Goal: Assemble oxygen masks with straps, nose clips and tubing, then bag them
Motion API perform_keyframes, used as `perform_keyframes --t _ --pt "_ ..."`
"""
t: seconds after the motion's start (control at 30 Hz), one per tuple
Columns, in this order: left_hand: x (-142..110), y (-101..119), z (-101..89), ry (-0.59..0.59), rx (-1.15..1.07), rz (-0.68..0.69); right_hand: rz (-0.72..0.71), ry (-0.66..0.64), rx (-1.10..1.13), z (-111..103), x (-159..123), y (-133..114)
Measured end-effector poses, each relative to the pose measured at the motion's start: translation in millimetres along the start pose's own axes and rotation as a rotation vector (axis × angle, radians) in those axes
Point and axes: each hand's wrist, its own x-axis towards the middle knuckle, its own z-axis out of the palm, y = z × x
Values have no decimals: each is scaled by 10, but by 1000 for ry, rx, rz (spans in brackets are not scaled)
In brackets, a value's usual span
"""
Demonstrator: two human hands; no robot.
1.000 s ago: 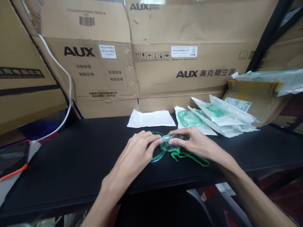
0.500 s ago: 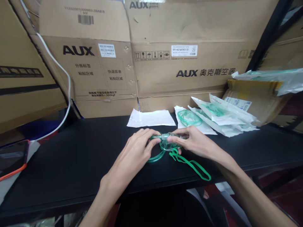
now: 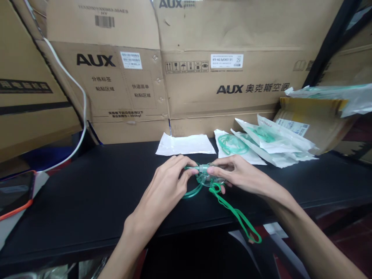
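My right hand (image 3: 232, 172) is closed around a clear oxygen mask (image 3: 211, 179), thumb on the connector at its nose end. Between thumb and fingers, my left hand (image 3: 171, 176) pinches the green tubing (image 3: 192, 168) where it meets the clear connector (image 3: 203, 168). A coil of the same tubing (image 3: 192, 193) hangs or lies just below the mask. From the mask a green elastic strap (image 3: 238, 215) trails down to the right, its loop at the front edge of the black table (image 3: 95, 201). My right fingertips are partly hidden behind the mask.
Behind the hands lies a flat white wrapper (image 3: 186, 145). Packed mask sets (image 3: 270, 141) are piled to its right, before an open carton (image 3: 316, 120). Large cardboard boxes (image 3: 188, 93) wall the back. At left are a phone (image 3: 16, 193) and a white cable (image 3: 85, 112).
The strap's loop has swung lower and farther right, over the table's front edge. The mask has tilted slightly in my right hand. Both hands keep their grips.
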Motion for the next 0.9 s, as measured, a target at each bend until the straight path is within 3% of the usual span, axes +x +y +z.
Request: perform_keyframes --t 0.53,0.9 --pt "-2 32 68 5 79 2 34 127 -163 48 28 39" --pt "0 50 -40 -33 -59 -123 -169 253 -245 80 26 21"
